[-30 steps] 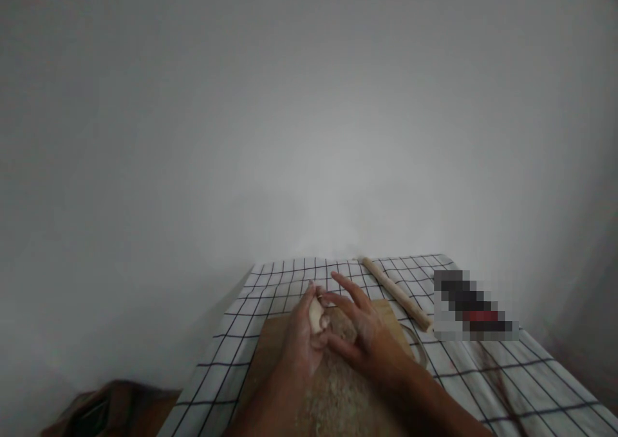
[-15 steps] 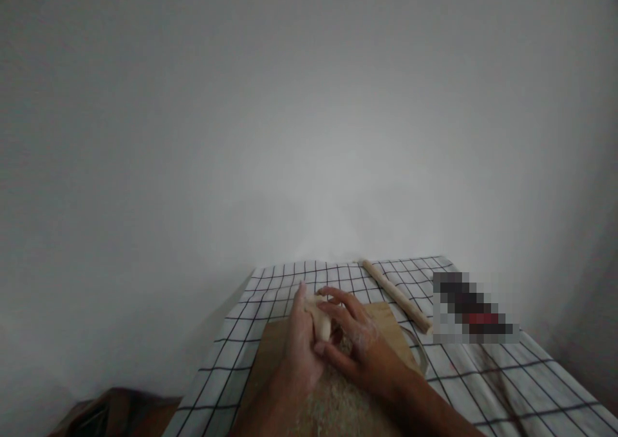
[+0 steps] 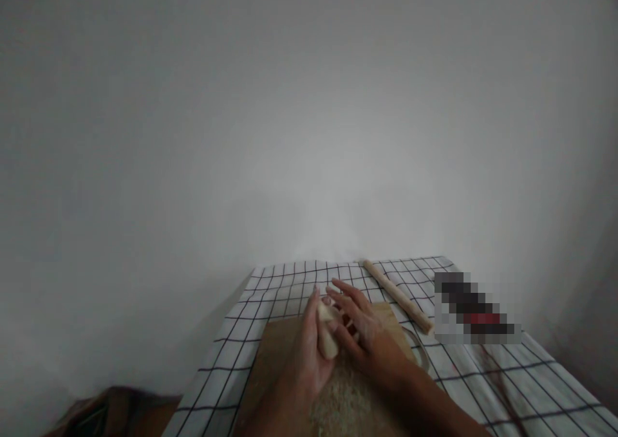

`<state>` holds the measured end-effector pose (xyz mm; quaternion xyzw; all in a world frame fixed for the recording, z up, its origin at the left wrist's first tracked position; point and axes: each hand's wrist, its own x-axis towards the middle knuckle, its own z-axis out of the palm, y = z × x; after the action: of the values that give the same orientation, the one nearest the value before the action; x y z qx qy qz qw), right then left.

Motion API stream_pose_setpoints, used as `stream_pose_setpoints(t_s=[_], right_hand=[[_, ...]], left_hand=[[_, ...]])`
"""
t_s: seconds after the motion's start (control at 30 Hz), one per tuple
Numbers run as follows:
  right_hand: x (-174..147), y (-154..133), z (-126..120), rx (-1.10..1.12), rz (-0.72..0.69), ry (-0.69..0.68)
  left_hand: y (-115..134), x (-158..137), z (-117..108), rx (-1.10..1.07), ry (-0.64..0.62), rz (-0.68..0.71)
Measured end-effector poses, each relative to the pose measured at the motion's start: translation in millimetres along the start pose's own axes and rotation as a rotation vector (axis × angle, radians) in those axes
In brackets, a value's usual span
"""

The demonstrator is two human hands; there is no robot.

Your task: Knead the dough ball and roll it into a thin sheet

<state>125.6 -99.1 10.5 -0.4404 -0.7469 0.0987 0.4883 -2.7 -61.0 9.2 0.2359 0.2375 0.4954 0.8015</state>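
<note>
A pale lump of dough (image 3: 327, 339) sits between my two hands, above a wooden board (image 3: 275, 344). My left hand (image 3: 309, 344) cups it from the left side, palm turned inward. From the right, my right hand (image 3: 364, 331) presses on it with bent fingers and the thumb. Part of the dough is hidden behind the fingers. Loose flour or dough crumbs (image 3: 345, 395) lie scattered on the board beneath.
A wooden rolling pin (image 3: 398, 297) lies slantwise right of the board on a checked cloth (image 3: 284, 289). Next to the board is a pale curved strip (image 3: 420, 350). A blurred-out dark and red object (image 3: 477, 308) is farther right. A plain wall (image 3: 309, 134) stands behind.
Both hands have shifted slightly to the right with the dough. The dough has turned and shows more of its lower end, and the right fingers have moved over it.
</note>
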Motion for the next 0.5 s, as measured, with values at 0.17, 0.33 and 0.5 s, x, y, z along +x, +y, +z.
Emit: stream_pose_setpoints(t_s=[0.17, 0.33, 0.5], right_hand=[[0.7, -3.0, -3.4, 0.064, -0.017, 0.160], [4.1, 2.5, -6.1, 0.100, 0.010, 0.253], [1.1, -2.2, 2.2, 0.106, -0.004, 0.176]], left_hand=[[9.2, -1.0, 4.9, 0.022, -0.129, -0.063], [19.5, -2.2, 5.9, 0.062, -0.167, -0.254], [23.4, -1.7, 8.5, -0.038, -0.013, -0.225]])
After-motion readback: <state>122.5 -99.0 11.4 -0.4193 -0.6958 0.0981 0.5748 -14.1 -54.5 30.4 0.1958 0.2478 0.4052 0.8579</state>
